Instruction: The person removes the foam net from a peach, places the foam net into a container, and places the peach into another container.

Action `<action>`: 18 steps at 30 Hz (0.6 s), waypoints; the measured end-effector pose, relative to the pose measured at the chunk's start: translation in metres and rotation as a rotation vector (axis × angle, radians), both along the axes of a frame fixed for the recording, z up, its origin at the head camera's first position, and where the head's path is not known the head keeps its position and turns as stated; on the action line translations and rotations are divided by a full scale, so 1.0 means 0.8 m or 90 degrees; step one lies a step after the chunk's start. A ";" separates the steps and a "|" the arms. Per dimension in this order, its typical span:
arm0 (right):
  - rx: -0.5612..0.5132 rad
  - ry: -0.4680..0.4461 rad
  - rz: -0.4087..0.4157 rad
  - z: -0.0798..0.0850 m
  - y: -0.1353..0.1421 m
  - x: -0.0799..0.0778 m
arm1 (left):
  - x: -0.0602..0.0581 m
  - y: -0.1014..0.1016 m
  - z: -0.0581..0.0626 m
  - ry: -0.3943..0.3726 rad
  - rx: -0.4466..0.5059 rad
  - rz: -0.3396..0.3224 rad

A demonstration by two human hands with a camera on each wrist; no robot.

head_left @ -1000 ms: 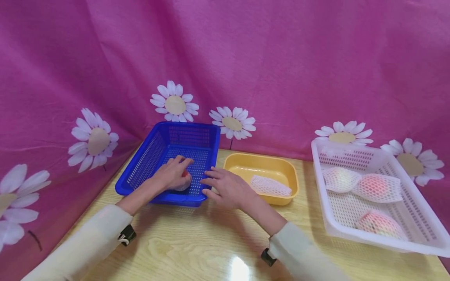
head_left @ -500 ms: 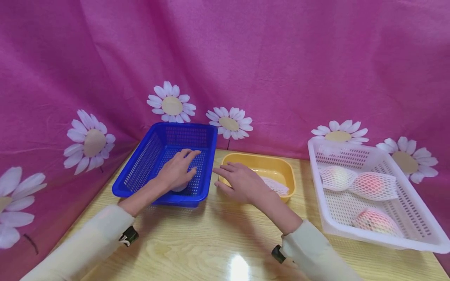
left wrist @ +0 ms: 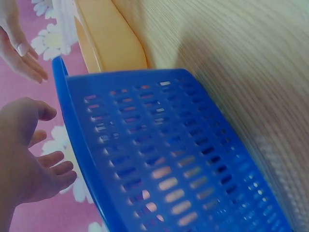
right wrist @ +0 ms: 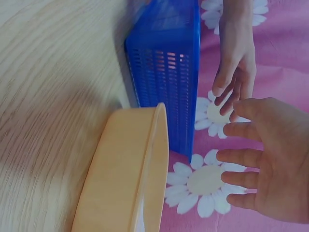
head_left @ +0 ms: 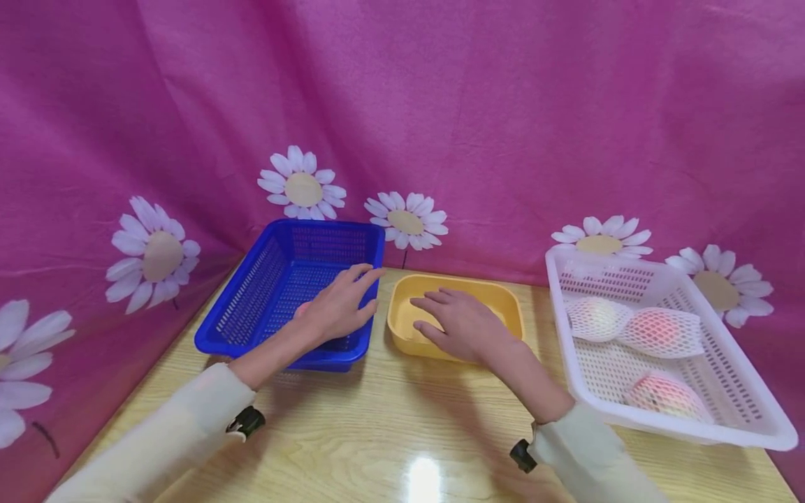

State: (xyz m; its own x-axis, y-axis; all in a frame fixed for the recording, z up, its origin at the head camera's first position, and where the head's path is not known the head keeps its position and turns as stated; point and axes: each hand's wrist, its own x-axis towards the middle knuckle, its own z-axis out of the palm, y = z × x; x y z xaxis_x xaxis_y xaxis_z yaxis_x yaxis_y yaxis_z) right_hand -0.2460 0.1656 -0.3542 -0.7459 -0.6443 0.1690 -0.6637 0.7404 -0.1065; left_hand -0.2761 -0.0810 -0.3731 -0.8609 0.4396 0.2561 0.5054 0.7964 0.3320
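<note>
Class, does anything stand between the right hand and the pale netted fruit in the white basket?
Yes, the white basket itself: its side wall lies between the right hand and the pale netted fruit. The top is uncovered, so reaching over the rim looks unobstructed.

Beside the yellow tub [head_left: 411, 339] we distinguish, to its left, a deep blue, slot-patterned basket [head_left: 330, 244]; to its right, a white perforated basket [head_left: 692, 429] with pink and cream fruits [head_left: 655, 330] in white netting [head_left: 688, 337]. Behind the tub we note a magenta curtain [head_left: 503, 140] printed with white, beige-centred daisies [head_left: 304, 189]; beneath it, a pale, wood-grained table [head_left: 352, 419].
</note>
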 end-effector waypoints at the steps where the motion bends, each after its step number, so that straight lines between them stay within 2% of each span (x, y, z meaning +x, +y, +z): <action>1: -0.003 -0.003 -0.003 0.000 0.004 0.000 | 0.000 0.004 0.001 0.002 -0.001 -0.007; 7: -0.018 -0.019 -0.024 0.005 0.027 0.003 | 0.003 0.024 0.005 -0.007 -0.006 -0.034; 12: -0.027 0.008 -0.029 0.008 0.042 0.005 | 0.004 0.037 0.005 -0.005 0.001 -0.058; 18: -0.029 0.029 -0.046 0.009 0.059 0.006 | 0.008 0.052 0.005 0.019 -0.026 -0.076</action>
State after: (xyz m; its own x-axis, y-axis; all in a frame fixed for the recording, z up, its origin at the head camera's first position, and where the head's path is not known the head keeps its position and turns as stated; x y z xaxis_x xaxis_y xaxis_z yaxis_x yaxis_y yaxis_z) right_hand -0.2408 0.2127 -0.3467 -0.7807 -0.5803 0.2320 -0.6141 0.7811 -0.1126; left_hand -0.2701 -0.0393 -0.3690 -0.7940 0.5489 0.2615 0.6068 0.7424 0.2840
